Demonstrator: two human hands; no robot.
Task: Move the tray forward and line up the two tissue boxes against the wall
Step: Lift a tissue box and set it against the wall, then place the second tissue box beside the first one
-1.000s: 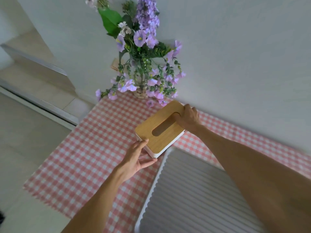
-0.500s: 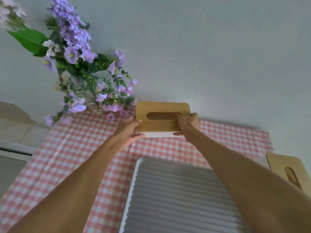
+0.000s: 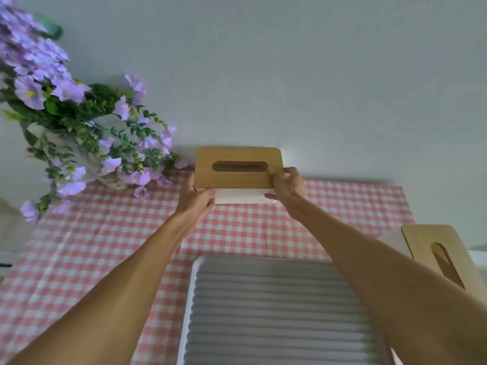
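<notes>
A white tissue box with a wooden slotted lid sits square against the wall at the back of the table. My left hand grips its left end and my right hand grips its right end. A second tissue box with the same wooden lid lies at the right edge of the view, turned at an angle and away from the wall. The white ribbed tray lies on the near side of the table, between my forearms.
A vase of purple flowers stands at the back left, its blooms close to the held box. A pink checked cloth covers the table. The plain wall runs along the back.
The held box has been turned from a slant to parallel with the wall and pushed back against it. The view has swung right, bringing the second box into sight.
</notes>
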